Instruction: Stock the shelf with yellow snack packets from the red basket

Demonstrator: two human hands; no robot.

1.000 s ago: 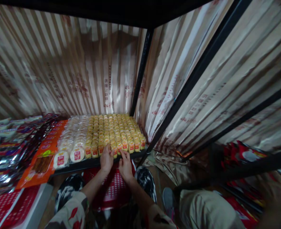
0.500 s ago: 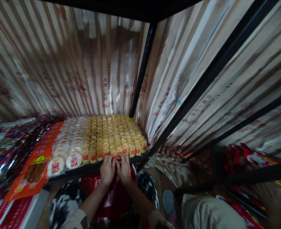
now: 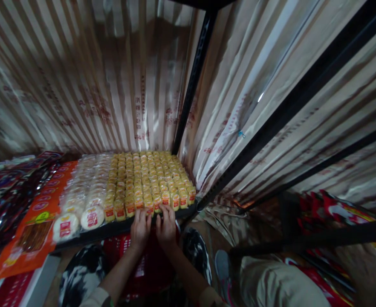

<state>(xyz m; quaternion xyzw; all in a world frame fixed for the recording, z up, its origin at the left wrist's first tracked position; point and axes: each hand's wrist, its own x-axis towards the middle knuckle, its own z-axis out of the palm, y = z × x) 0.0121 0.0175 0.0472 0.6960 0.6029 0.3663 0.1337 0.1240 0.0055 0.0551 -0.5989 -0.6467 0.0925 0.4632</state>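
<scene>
Long rows of small yellow snack packets (image 3: 143, 181) with red labels stand on a black shelf (image 3: 117, 227). At their front edge my left hand (image 3: 140, 230) rests with its fingers stretched forward against the front packets. Beside it, a little apart, my right hand (image 3: 166, 228) touches the packets to the right with outstretched fingers. Neither hand shows anything gripped in it. Clear-wrapped round white rice crackers (image 3: 92, 217) line up left of the yellow rows. Below my hands lies a red perforated basket (image 3: 156, 260), partly hidden by my forearms.
An orange snack bag (image 3: 44, 224) and dark shiny packs (image 3: 12, 204) lie to the left. Black shelf posts (image 3: 196, 81) rise at the corner before corrugated walls. Another person's leg (image 3: 280, 281) is at lower right, near red packages (image 3: 338, 209).
My hands have moved slightly apart, and a gap now shows between the fingertips at the front packets. The view has shifted a little, bringing the shelf goods leftward.
</scene>
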